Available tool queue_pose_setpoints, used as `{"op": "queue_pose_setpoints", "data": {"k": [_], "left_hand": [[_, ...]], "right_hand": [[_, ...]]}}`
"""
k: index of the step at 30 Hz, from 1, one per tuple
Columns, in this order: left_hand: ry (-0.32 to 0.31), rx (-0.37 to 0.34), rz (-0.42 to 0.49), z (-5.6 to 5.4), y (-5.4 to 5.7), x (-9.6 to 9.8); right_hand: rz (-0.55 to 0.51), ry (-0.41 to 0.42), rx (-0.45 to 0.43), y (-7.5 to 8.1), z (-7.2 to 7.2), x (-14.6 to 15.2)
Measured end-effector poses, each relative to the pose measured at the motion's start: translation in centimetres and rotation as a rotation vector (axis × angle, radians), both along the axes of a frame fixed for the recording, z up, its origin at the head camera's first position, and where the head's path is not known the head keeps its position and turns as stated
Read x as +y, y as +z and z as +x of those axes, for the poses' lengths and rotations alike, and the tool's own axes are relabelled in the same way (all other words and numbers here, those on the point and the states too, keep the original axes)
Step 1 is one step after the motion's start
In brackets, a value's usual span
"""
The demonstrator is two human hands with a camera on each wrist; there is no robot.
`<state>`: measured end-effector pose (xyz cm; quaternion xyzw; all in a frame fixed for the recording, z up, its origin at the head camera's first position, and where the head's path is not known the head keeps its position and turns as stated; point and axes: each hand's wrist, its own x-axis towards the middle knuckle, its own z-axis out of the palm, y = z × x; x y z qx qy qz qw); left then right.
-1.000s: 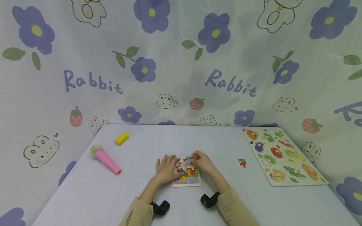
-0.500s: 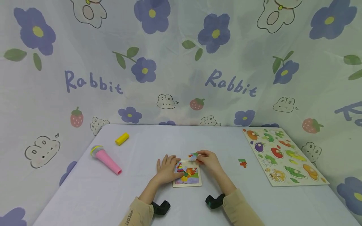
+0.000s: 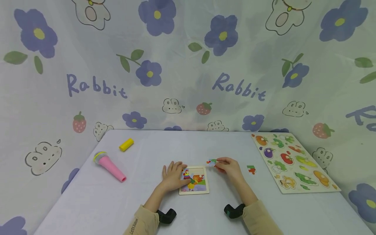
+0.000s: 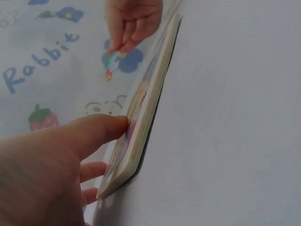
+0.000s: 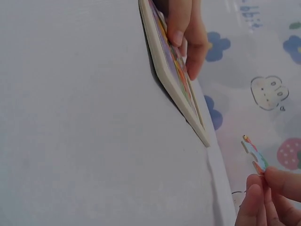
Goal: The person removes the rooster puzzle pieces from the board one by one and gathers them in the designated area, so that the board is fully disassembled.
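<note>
A small square jigsaw puzzle (image 3: pixel 200 188) with a rooster picture lies in its pale frame near the middle of the table. My left hand (image 3: pixel 173 178) rests on its left side, fingers spread and fairly straight; the thumb (image 4: pixel 101 129) presses on the picture face. Between thumb and fingertips, my right hand (image 3: pixel 232 169) pinches a jigsaw piece (image 3: pixel 211 162), light blue with red and green, just beyond the frame's upper right corner. In the right wrist view the piece (image 5: pixel 255 155) juts from the fingertips, apart from the frame.
Another jigsaw piece (image 3: pixel 251 169), green and red, lies right of the right hand. At the far right is a vegetable peg board (image 3: pixel 280 176). A pink toy microphone (image 3: pixel 113 168) and a yellow cylinder-like block (image 3: pixel 126 144) lie on the left. A printed curtain (image 3: pixel 188 81) hangs behind.
My right hand has lifted the jigsaw piece off the upper part of the puzzle and carried it to the right, past the frame's corner. The left hand has stayed in place.
</note>
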<state>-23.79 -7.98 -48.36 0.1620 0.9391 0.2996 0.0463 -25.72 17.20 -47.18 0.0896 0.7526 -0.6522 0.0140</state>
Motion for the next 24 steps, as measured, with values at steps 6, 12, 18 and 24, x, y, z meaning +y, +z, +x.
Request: {"op": "queue_pose_setpoints", "data": {"k": [6,12,18,24], "left_hand": [[0.0,0.005,0.01,0.0,0.1,-0.1],[-0.012,-0.005,0.008,-0.2,0.0,-0.2],[-0.054,-0.063,0.02,0.0,0.6,-0.6],[-0.124,-0.077,-0.032,-0.1,1.1,-1.3]], "right_hand": [[0.002,-0.007,-0.002,0.2,0.2,0.8],[-0.045,-0.017,-0.023,0.4,0.4,1.9],[-0.106,-0.021,-0.033,0.2,0.9,3.4],[-0.07,-0.025,-0.046,0.2,1.2,4.3]]}}
